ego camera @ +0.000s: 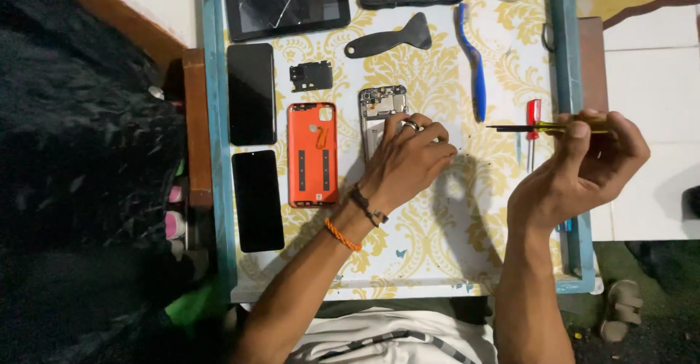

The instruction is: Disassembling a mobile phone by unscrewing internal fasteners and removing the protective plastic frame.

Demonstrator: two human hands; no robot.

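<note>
Opened grey phone frame with exposed circuit board (380, 112) lies on the yellow-patterned counter (423, 240), just right of an orange phone back cover (312, 155). Left hand (408, 161) rests on it, fingers curled and pressing down. Right hand (587, 167) pinches a yellow-handled screwdriver (547, 126), held level above a red-handled screwdriver (533, 127).

We see a glossy patterned cover on the table (437, 240). Left of the opened phone (379, 112), with its bare metal frame, lies a matt orange plastic shell (312, 156), then two glossy black glass screens (251, 94). Above it rests a matt black plastic scraper (388, 41). The screwdriver (554, 125) handle looks translucent yellow plastic.
</note>
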